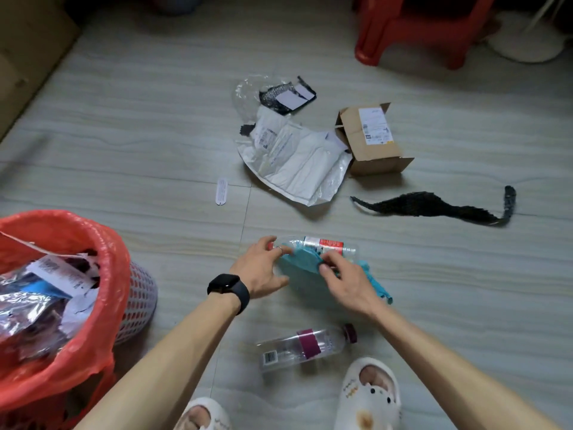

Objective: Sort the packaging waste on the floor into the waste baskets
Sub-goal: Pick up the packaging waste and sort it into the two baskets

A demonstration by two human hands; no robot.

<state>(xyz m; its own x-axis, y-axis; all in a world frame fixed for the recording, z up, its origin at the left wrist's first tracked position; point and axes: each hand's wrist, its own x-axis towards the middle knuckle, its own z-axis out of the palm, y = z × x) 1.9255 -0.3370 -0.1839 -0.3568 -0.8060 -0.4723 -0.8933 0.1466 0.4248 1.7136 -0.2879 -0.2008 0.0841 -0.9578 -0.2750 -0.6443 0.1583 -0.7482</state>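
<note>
A teal wrapping (297, 263) is recorded on the floor tiles (155, 135), lying against a clear bottle with a red-and-white label (324, 244). The wrapping is pinched between the thumb and fingers of the right hand (347, 280). Its left edge is touched by the spread fingers of the left hand (263, 268). 1 further bottle with a maroon label (307, 344) is noted nearer the feet. 1 red-lined waste basket (114, 259), holding wrappers, is located well to the left.
</note>
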